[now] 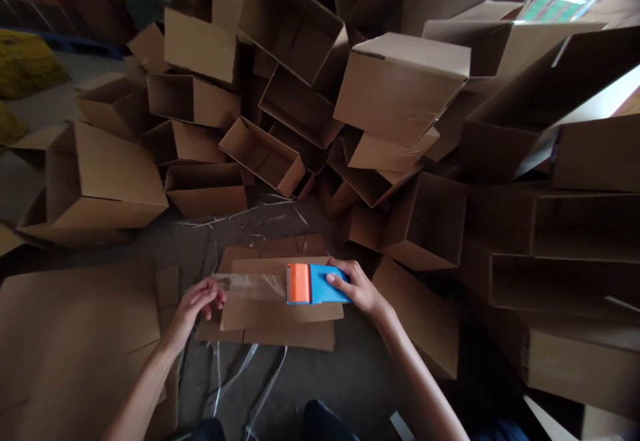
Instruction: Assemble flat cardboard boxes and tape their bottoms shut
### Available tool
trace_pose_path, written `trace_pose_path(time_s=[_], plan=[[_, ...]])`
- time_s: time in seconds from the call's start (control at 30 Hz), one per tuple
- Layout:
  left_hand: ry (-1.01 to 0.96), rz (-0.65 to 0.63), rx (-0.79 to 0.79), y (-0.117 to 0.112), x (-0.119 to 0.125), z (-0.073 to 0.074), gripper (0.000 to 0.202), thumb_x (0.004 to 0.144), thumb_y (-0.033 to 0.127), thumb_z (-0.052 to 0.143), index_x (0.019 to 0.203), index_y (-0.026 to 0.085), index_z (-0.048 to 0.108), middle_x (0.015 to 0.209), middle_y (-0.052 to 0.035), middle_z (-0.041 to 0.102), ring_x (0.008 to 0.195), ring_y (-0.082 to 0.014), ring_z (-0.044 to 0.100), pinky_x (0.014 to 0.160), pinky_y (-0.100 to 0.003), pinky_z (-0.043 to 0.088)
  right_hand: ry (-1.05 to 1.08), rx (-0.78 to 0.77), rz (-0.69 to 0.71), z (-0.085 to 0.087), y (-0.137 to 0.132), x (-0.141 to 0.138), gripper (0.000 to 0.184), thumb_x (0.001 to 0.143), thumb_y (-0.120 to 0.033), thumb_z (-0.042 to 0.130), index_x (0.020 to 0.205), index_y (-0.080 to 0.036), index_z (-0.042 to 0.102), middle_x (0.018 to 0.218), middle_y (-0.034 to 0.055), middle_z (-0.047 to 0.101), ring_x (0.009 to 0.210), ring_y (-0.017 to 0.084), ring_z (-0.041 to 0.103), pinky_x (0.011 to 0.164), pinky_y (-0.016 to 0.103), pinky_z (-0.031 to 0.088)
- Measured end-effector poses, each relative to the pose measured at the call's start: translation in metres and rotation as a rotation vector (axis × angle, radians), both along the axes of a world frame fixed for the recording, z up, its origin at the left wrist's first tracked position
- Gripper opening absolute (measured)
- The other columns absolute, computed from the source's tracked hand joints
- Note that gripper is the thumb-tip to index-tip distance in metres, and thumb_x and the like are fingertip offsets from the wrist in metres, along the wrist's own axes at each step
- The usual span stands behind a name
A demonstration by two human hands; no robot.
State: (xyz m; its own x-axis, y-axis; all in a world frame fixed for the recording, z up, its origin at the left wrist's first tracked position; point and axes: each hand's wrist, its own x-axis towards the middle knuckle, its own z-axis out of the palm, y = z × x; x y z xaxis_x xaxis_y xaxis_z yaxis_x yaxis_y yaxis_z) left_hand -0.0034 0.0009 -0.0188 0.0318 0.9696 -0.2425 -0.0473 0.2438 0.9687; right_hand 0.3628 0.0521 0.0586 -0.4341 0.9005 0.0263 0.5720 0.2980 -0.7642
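The blue tape dispenser (320,284), with its orange roll facing the person's left, sits inside the closed grip of the right hand (356,288), fingers wrapped over the blue plastic handle. A shiny strip of clear tape (249,286) stretches from it across a flattened cardboard box (280,314) lying on the concrete floor (350,378). The left hand (199,301) is open, fingers loosely curved and resting at the strip's far end, holding nothing. Both forearms reach forward and inward from the bottom of the view. A large brown cardboard sheet (75,341) lies just left, thin white plastic strapping (253,374) trails below, and open cardboard boxes (400,88) are heaped ahead and to the right.
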Motion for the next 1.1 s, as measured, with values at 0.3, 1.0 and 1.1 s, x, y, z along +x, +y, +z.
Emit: trace_pose_path(time_s=[0.3,1.0,1.1], plan=[[0.154,0.08,-0.009,0.005,0.016,0.003,0.046,0.062,0.053,0.074,0.064,0.021,0.041,0.061,0.0053,0.044,0.06,-0.0116,0.043,0.053,-0.021,0.036,0.07,-0.019,-0.012,-0.001,-0.002,-0.001,0.052,0.09,-0.065,0.045,0.071,-0.018,0.056,0.068,-0.0004,0.049,0.065,0.014,0.046,0.061,0.026,0.035],[0.211,0.226,0.041,0.014,0.033,-0.007,0.052,0.059,0.056,0.074,0.06,0.023,0.034,0.059,0.0077,0.031,0.057,-0.0105,0.031,0.054,-0.022,0.028,0.17,-0.026,0.006,-0.002,0.0,0.0,0.046,0.091,-0.06,0.047,0.069,-0.019,0.051,0.066,-0.0021,0.044,0.061,0.012,0.043,0.059,0.027,0.033],[0.247,0.228,0.065,0.016,0.033,-0.007,0.051,0.06,0.056,0.073,0.06,0.022,0.035,0.059,0.0073,0.033,0.058,-0.011,0.033,0.055,-0.023,0.029,0.167,-0.026,-0.008,-0.004,0.001,0.0,0.047,0.09,-0.061,0.047,0.069,-0.019,0.052,0.066,-0.0017,0.046,0.062,0.013,0.044,0.06,0.027,0.034]])
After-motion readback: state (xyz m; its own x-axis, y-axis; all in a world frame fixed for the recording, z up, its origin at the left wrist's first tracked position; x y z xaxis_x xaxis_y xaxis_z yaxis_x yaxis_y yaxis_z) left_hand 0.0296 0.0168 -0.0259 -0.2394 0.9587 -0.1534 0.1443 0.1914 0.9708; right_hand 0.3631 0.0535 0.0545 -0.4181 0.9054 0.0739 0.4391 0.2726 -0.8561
